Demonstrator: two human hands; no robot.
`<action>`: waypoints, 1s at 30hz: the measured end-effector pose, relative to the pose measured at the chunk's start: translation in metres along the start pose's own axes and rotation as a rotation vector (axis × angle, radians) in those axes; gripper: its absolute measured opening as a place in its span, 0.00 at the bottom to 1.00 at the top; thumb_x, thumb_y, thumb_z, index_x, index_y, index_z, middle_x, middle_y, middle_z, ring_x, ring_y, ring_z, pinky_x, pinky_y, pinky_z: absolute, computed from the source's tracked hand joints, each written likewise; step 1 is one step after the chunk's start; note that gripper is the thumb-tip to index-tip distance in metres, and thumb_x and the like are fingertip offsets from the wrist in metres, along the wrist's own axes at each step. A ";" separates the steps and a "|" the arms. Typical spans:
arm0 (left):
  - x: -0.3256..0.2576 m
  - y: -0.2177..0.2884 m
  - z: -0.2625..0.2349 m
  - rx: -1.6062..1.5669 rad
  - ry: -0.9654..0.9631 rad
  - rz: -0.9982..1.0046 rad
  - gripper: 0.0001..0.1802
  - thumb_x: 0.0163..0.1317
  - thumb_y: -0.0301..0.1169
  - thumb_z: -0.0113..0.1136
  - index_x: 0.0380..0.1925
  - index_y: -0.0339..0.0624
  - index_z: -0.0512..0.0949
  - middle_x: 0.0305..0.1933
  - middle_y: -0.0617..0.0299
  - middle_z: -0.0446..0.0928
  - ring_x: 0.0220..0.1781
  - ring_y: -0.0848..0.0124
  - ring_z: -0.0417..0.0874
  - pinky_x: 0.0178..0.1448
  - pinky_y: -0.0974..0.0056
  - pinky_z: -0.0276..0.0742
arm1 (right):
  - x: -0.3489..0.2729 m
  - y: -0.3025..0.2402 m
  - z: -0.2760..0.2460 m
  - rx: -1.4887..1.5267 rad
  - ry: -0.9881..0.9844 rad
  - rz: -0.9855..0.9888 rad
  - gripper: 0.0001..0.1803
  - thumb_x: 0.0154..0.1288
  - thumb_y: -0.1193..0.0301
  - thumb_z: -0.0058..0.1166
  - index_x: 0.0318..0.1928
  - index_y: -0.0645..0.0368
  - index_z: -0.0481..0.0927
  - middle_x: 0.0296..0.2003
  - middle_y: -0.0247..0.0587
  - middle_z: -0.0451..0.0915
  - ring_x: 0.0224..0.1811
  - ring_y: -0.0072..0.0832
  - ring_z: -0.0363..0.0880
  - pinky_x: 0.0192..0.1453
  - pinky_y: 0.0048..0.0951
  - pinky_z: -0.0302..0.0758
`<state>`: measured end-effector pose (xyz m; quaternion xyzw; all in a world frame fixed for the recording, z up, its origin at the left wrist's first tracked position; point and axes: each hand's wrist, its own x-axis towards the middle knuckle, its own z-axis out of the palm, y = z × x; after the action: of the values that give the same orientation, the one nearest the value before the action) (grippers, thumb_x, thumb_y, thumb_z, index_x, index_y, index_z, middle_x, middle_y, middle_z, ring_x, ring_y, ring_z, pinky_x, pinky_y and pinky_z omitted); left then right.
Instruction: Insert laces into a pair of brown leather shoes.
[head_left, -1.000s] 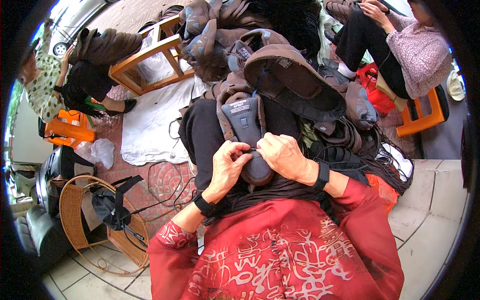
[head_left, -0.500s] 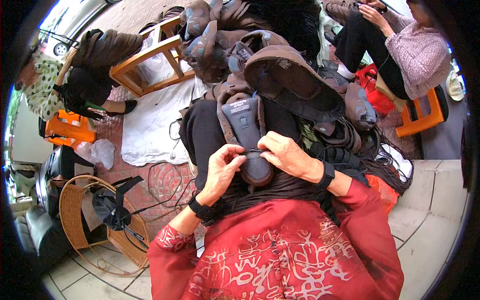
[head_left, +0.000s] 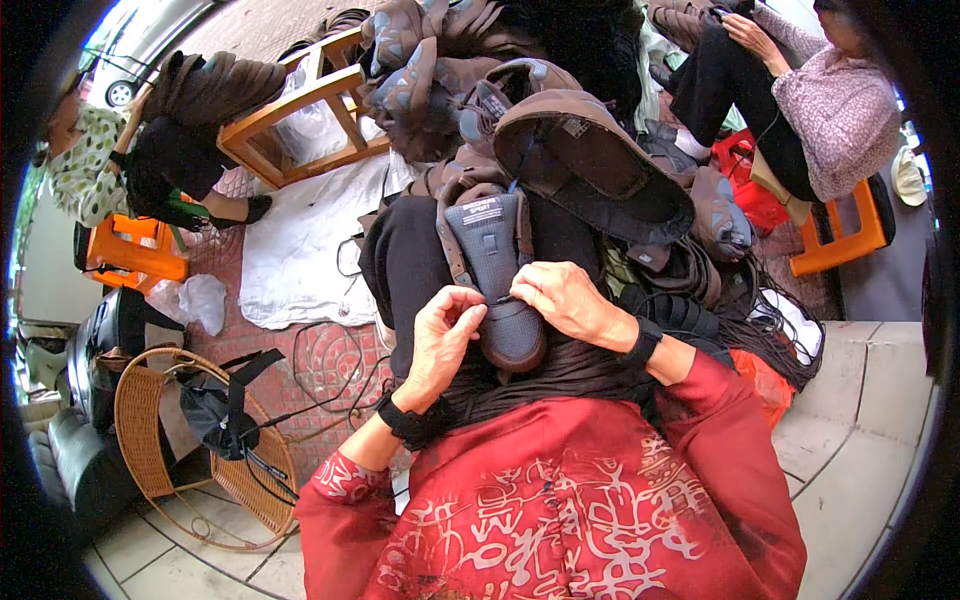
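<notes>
In the head view, on the person's lap, a grey padded shoe tongue (head_left: pixel 492 268) with its brown upper lies heel-end toward the body, resting on black-trousered knees. The left hand (head_left: pixel 442 337) is closed in a pinch at the tongue's near left edge, thumb against fingertips; the right hand (head_left: pixel 568 300) is curled closed over its right edge, fingertips meeting a thin dark thread or lace between the two hands. What exactly they pinch is too small to tell.

As I judge it, the likeliest trouble is the thin strand slipping out of the pinch, since both grips are on fingertips only. The upper could also slide off the knees, because nothing but the two hands steadies it. The big brown shoe sole (head_left: pixel 590 165) leaning just above the tongue looks loosely stacked on the heap of shoe uppers (head_left: pixel 420 75) and might tip onto the work.

Containers: a round wicker basket (head_left: pixel 140 420) stands on the floor at lower left, holding a black strapped piece (head_left: pixel 222 415) and some cardboard. A wooden stool frame (head_left: pixel 300 125) farther off holds a pale bag inside.
</notes>
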<state>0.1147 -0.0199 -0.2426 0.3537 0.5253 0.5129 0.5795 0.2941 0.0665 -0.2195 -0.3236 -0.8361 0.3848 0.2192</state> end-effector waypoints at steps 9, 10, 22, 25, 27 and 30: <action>0.000 0.004 -0.002 0.023 0.002 -0.004 0.07 0.58 0.24 0.56 0.37 0.37 0.74 0.32 0.68 0.74 0.29 0.82 0.72 0.32 0.76 0.71 | -0.009 -0.012 -0.007 0.068 0.009 -0.051 0.07 0.52 0.78 0.53 0.31 0.63 0.70 0.28 0.45 0.71 0.29 0.43 0.73 0.33 0.35 0.71; 0.000 0.004 -0.002 0.003 0.012 -0.017 0.08 0.58 0.25 0.56 0.38 0.37 0.73 0.33 0.67 0.74 0.29 0.82 0.72 0.32 0.76 0.72 | -0.009 -0.008 -0.005 0.021 0.034 -0.084 0.06 0.52 0.76 0.54 0.30 0.63 0.70 0.27 0.45 0.70 0.28 0.42 0.73 0.33 0.35 0.71; 0.000 0.000 -0.005 -0.053 0.017 -0.037 0.06 0.58 0.25 0.55 0.36 0.38 0.72 0.32 0.66 0.73 0.29 0.80 0.72 0.32 0.74 0.72 | -0.008 -0.011 0.002 -0.235 0.054 -0.142 0.05 0.53 0.74 0.53 0.30 0.59 0.71 0.25 0.42 0.70 0.29 0.39 0.74 0.32 0.35 0.72; 0.001 0.002 -0.002 -0.057 0.015 -0.042 0.06 0.58 0.25 0.55 0.36 0.38 0.72 0.32 0.66 0.73 0.29 0.80 0.72 0.32 0.74 0.73 | -0.011 -0.008 -0.002 -0.165 0.082 -0.144 0.06 0.53 0.77 0.53 0.33 0.60 0.73 0.25 0.42 0.70 0.30 0.38 0.74 0.33 0.35 0.72; 0.001 0.003 -0.002 -0.050 0.015 -0.045 0.06 0.58 0.25 0.55 0.36 0.38 0.72 0.32 0.66 0.73 0.29 0.80 0.73 0.33 0.74 0.73 | -0.010 -0.008 -0.003 -0.149 0.081 -0.159 0.06 0.52 0.78 0.52 0.33 0.60 0.72 0.25 0.41 0.70 0.30 0.38 0.74 0.33 0.35 0.72; 0.001 0.001 -0.002 -0.041 0.006 -0.046 0.06 0.58 0.24 0.55 0.36 0.38 0.72 0.32 0.66 0.72 0.29 0.80 0.73 0.33 0.75 0.73 | -0.007 -0.011 -0.002 -0.357 0.067 -0.200 0.07 0.51 0.77 0.53 0.33 0.60 0.73 0.25 0.40 0.70 0.30 0.37 0.75 0.33 0.34 0.72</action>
<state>0.1120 -0.0188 -0.2424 0.3280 0.5242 0.5113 0.5968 0.2957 0.0572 -0.2100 -0.2854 -0.9112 0.1960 0.2234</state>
